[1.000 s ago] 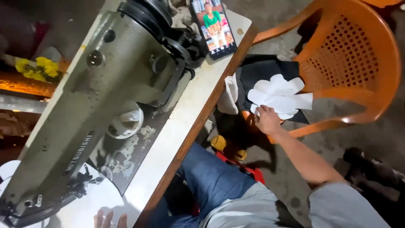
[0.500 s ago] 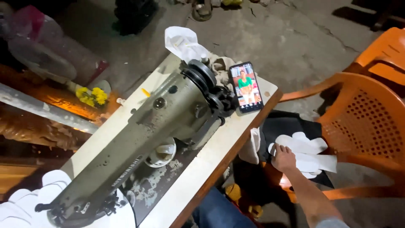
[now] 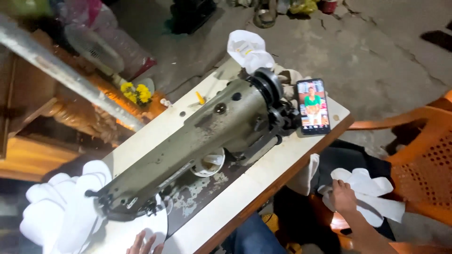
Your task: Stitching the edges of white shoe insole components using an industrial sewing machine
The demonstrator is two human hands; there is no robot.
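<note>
My right hand (image 3: 343,196) reaches down to the right and rests on a pile of white fabric pieces (image 3: 365,193) that lies on dark cloth on an orange plastic chair (image 3: 423,164); the fingers press on the top piece. Only the fingertips of my left hand (image 3: 143,243) show at the bottom edge, lying on white fabric (image 3: 117,233) under the needle end of an olive-green sewing machine (image 3: 202,141). The machine stands on a cream table (image 3: 263,178).
A smartphone (image 3: 312,107) with a lit screen leans at the table's right end. More white fabric (image 3: 61,211) is heaped at the table's left, and a white cloth (image 3: 248,49) sits behind the handwheel. Wooden furniture, a plastic bottle and yellow flowers (image 3: 135,92) stand at the left.
The view has swung up and left, so more of the table and floor shows. My right hand stays on the white pieces on the chair; my left fingertips remain by the needle.
</note>
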